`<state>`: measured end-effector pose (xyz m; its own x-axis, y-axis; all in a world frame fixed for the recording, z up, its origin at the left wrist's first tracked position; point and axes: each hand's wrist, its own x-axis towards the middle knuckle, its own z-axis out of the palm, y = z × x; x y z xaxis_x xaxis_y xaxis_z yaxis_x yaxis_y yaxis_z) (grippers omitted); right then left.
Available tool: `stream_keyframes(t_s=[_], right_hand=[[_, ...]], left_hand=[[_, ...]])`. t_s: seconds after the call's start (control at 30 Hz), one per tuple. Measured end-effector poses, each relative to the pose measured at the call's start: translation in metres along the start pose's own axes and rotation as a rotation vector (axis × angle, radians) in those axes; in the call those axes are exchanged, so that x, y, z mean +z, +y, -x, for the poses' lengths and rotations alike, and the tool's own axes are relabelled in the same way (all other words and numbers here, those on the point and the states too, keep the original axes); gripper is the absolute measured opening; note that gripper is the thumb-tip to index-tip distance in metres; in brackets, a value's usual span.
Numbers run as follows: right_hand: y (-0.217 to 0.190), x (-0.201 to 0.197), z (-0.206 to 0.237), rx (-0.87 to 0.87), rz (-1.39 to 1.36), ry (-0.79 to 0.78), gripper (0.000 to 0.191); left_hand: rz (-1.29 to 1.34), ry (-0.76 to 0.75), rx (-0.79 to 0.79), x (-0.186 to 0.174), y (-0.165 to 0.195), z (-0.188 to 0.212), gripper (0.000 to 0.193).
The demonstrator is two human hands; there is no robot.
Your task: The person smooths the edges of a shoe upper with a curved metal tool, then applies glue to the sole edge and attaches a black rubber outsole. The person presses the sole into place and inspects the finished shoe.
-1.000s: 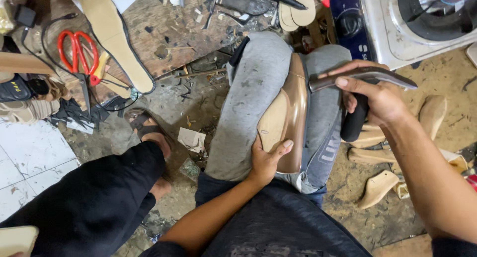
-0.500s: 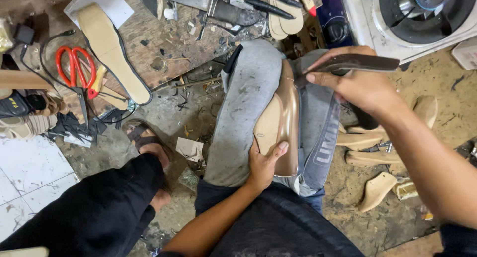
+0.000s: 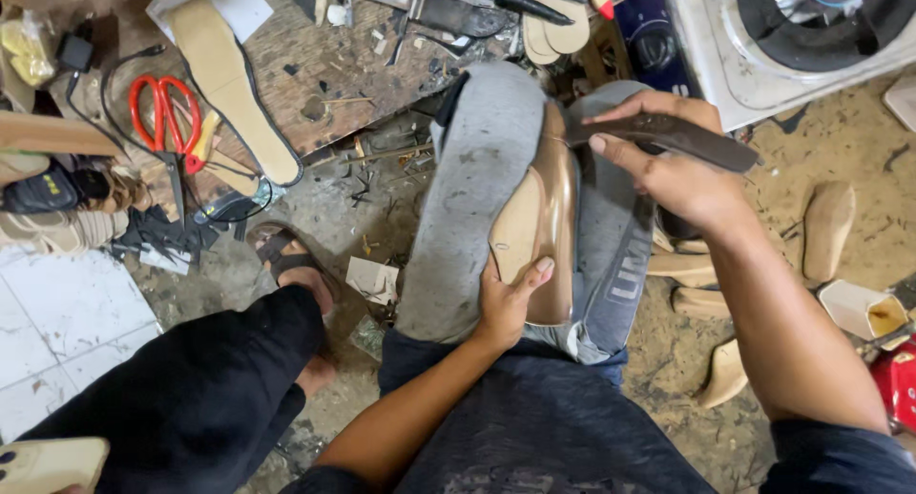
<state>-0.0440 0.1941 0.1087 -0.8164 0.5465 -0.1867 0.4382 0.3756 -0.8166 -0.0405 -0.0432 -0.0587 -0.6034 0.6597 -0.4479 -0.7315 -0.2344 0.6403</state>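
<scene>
Lifted higher since earlier, the right hand (image 3: 682, 174) grips a dark tool (image 3: 668, 136) above its fingers, trimming the tan shoe (image 3: 539, 217) the left hand (image 3: 506, 303) pinches steady.

One view only, from the person's head, and it's looking almost straight down over the lap, very near to the work. Left hand (image 3: 510, 298) and right hand (image 3: 668, 169) sit dead centre, forearms coming in from the near edge. Far side takes in the cluttered wooden board (image 3: 334, 64), far right a white fan housing (image 3: 725, 69), near left some pale floor tiles (image 3: 57, 332).
</scene>
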Motion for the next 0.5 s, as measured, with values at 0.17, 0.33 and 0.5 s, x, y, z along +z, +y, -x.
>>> stream_keyframes(t_s=[0.17,0.33,0.5], right_hand=[[0.029,0.020,0.062,-0.044,-0.235,0.213,0.021],[0.054,0.060,0.150,-0.445,0.029,0.042,0.025],[0.051,0.059,0.180,-0.419,0.200,-0.492,0.056]], left_hand=[[-0.086,0.025,0.046,-0.001,0.021,0.006,0.054],[-0.055,-0.041,0.026,-0.013,0.059,0.000,0.055],[-0.174,-0.117,-0.033,-0.006,0.114,-0.030,0.059]])
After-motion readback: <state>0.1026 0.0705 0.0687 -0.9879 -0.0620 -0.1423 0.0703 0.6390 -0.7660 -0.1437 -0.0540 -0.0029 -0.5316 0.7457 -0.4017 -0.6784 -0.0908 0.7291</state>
